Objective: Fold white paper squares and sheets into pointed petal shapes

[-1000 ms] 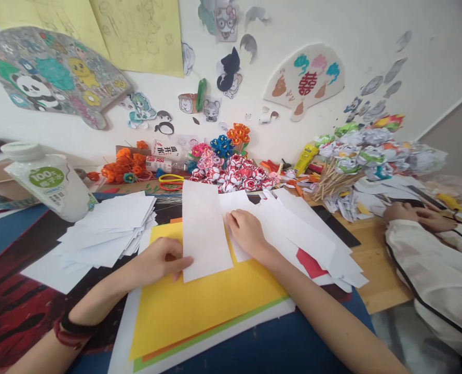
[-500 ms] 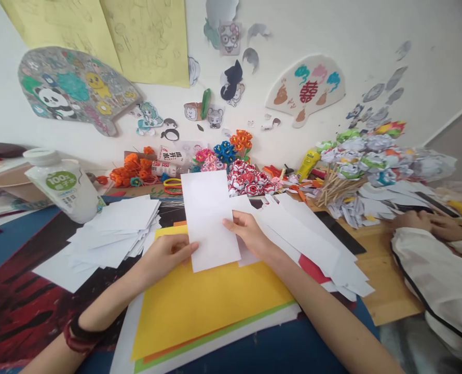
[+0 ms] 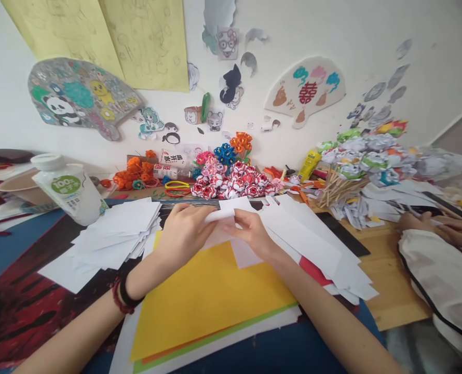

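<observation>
Between my two hands a white sheet of paper (image 3: 220,235) is bent over, its top edge curled toward me. My left hand (image 3: 184,228) grips the paper's upper left side, fingers behind it. At the right side, my right hand (image 3: 251,231) pinches the same sheet between thumb and fingers. Beneath them lies yellow paper (image 3: 215,301), on top of orange, green and white sheets. A further white piece (image 3: 246,254) rests on the yellow paper, partly under my right hand.
White paper slips (image 3: 118,228) are piled on the left, near a white bottle (image 3: 69,189). Longer white strips (image 3: 304,239) lie right. Red-and-white flowers (image 3: 234,182) and stick-stemmed paper flowers (image 3: 355,161) stand behind. A co-worker's hands (image 3: 421,223) are at far right.
The paper, held up flat before, is now bent over between my hands. My left hand has moved up and right to its upper edge. The co-worker's hands have shifted slightly.
</observation>
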A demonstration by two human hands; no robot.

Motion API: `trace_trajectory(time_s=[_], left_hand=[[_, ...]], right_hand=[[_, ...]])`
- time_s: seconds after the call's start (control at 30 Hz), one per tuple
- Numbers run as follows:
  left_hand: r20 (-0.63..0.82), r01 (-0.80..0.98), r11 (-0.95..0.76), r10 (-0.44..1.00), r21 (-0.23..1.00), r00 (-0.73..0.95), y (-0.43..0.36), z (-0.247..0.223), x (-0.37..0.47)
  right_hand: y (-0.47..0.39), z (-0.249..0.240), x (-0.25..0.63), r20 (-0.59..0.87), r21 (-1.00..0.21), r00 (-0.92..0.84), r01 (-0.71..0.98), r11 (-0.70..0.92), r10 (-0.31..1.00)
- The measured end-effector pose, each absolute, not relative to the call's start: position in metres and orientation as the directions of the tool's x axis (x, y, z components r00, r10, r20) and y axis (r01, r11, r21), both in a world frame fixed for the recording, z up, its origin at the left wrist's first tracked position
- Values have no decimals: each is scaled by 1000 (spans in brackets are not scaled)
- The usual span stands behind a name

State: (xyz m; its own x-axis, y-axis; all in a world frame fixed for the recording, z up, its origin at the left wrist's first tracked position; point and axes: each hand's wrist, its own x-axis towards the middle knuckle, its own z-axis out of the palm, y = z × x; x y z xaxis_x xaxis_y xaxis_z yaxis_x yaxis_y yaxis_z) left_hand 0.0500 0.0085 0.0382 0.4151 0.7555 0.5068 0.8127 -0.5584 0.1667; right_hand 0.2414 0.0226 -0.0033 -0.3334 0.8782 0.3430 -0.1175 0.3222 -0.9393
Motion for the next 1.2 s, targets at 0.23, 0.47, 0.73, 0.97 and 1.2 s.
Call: trace_trajectory(time_s=[0.23, 0.47, 0.73, 0.97, 1.2], left_hand=[[214, 317, -246, 968, 916, 133, 23, 42, 44], [40, 39, -49, 980, 998, 194, 22, 3, 39], [-63, -68, 79, 974, 995, 216, 19, -18, 34], [-91, -14, 95, 978, 995, 187, 21, -20, 32], [-65, 29, 61, 982, 998, 176, 20, -18, 32]], right_hand=[[33, -3, 251, 166, -984, -125, -79, 157, 978], [32, -11, 247, 65, -998, -228, -42, 57, 971], [32, -12, 244, 39, -998, -217, 35, 48, 975], [31, -12, 243, 64, -996, -183, 49, 75, 981], [27, -5, 245, 88, -987, -240, 111, 118, 967]])
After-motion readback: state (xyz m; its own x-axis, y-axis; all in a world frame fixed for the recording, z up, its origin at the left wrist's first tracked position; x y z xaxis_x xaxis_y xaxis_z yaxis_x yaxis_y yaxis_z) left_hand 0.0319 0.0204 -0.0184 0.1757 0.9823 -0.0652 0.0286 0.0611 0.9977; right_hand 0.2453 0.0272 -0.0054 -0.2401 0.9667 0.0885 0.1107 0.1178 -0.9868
